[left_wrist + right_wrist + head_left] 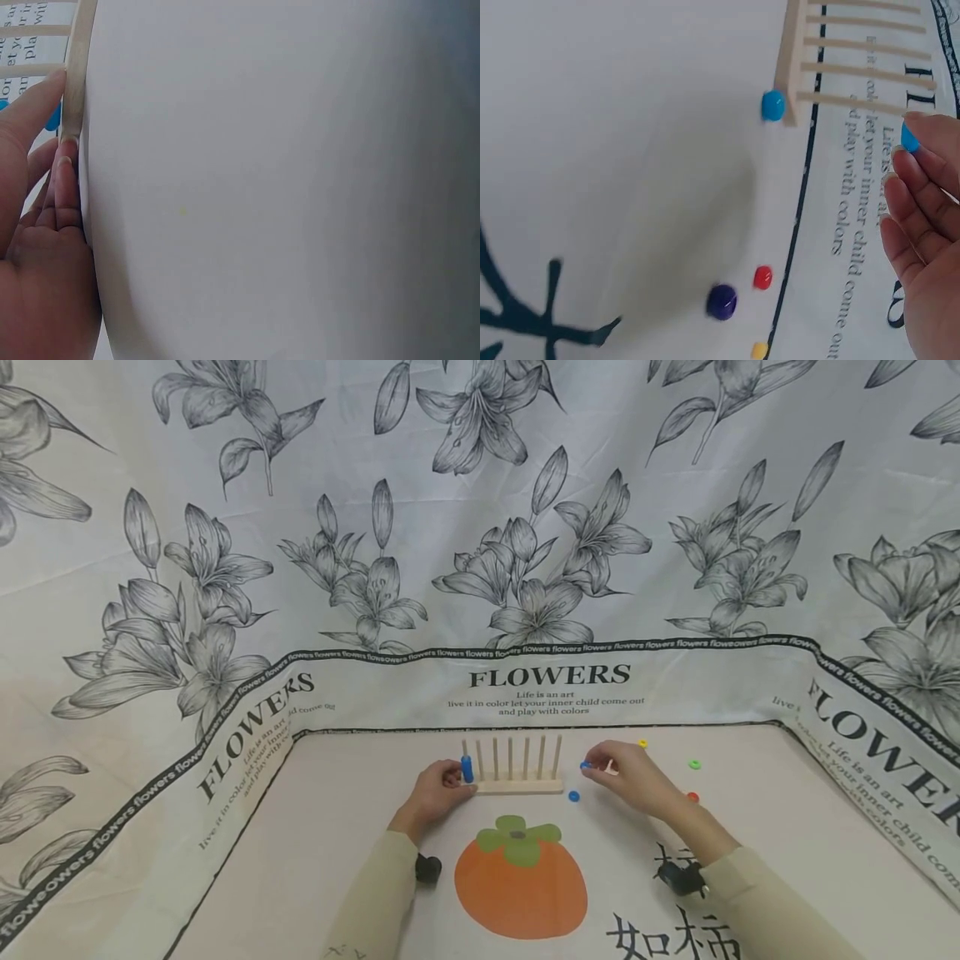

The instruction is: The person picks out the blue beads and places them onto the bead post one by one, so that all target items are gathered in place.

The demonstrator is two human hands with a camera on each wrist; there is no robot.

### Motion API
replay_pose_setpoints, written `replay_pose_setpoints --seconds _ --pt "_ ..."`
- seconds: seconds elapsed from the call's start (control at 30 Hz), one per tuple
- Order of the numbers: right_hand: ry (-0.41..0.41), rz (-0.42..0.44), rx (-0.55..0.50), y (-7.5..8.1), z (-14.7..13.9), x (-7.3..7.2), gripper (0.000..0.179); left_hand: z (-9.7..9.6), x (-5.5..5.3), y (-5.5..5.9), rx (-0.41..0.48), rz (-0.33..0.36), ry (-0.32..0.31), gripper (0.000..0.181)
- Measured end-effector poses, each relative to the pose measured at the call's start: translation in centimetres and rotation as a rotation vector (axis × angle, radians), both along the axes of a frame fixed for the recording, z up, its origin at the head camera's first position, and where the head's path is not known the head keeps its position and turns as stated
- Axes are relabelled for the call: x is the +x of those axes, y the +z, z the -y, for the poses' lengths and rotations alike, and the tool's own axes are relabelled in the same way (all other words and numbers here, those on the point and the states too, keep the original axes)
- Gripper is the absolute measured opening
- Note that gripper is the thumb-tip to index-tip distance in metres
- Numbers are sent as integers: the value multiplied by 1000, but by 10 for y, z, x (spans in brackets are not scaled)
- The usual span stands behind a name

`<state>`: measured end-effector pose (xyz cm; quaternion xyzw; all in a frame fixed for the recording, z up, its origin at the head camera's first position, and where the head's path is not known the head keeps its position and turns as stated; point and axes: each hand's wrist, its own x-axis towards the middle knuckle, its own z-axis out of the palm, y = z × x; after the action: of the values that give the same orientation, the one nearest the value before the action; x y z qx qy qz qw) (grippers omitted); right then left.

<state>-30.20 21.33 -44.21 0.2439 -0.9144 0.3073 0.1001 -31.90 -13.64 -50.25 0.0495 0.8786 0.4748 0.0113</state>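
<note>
A wooden peg rack [517,787] with a row of upright pegs stands on the table. Blue beads [467,768] are stacked on its leftmost peg; the other pegs look bare. My left hand [432,792] grips the left end of the rack's base, thumb on one side and fingers on the other, as the left wrist view shows. Off the rack's right end, my right hand [626,772] pinches a blue bead [909,137] between thumb and index finger, above the table. Another blue bead [573,796] lies beside the base's right end.
Loose yellow [642,743], green and red beads [693,797] lie right of the rack. A dark purple bead [721,302] shows in the right wrist view. The pale cloth bears a printed orange persimmon [521,889]; a flowered curtain [540,681] rises behind.
</note>
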Motion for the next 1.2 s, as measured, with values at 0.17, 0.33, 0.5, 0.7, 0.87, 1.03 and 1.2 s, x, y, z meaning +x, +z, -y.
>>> replay_pose_setpoints --seconds 0.17,0.33,0.5,0.7,0.87,1.03,1.2 --pt "41 -20 -15 10 16 2 6 0 -2 -1 0 -4 0 50" --pt "91 -30 -28 19 32 2 7 1 -3 -3 -14 -9 -7 49" --pt "132 -58 -36 27 48 -1 7 2 -2 -3 -14 -10 -9 49" --pt "171 -64 -52 35 67 -4 10 1 -3 -1 -18 -3 2 50" --pt "184 -40 -54 38 82 -8 10 2 -3 -2 -13 -14 -11 50" --pt "198 -21 -62 39 95 -14 10 2 -4 -3 -23 -18 -13 51" --pt "217 -11 -66 38 108 -23 12 2 -5 -4 -18 -19 -16 50"
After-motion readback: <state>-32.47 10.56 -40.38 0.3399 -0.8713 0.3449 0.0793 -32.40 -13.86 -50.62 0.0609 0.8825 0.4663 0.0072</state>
